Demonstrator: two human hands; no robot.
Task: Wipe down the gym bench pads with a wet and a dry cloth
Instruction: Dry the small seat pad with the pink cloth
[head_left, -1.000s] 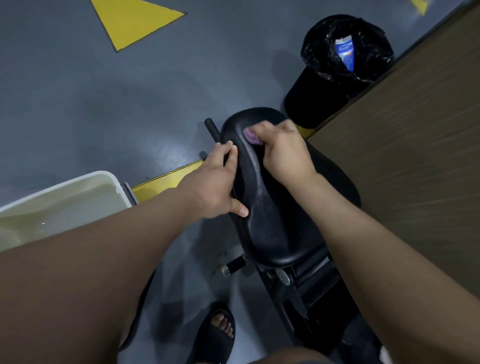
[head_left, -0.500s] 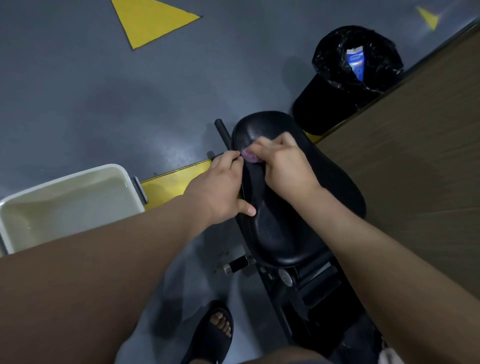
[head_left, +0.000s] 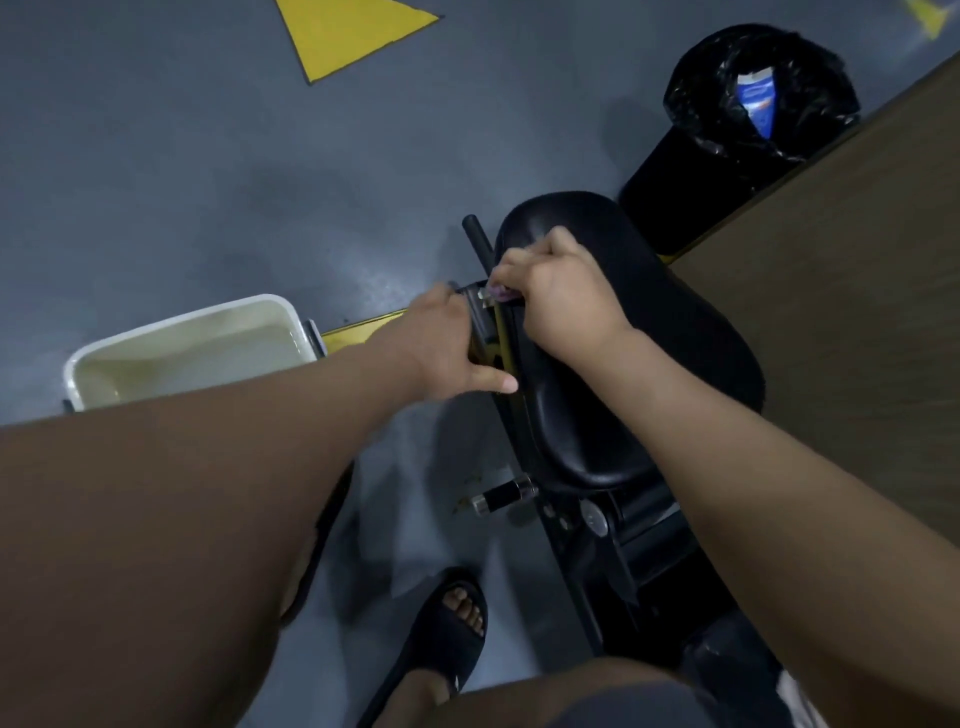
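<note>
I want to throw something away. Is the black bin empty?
Not empty. A blue-and-white packet sits inside the bin.

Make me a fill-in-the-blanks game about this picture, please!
1. The right hand pinches a small ___ cloth at the edge of the pad.
2. The painted triangle is ___.
3. The bin beyond the pad is ___.
4. The white tub stands on the person's ___ side.

Missing words: purple, yellow, black, left.
</note>
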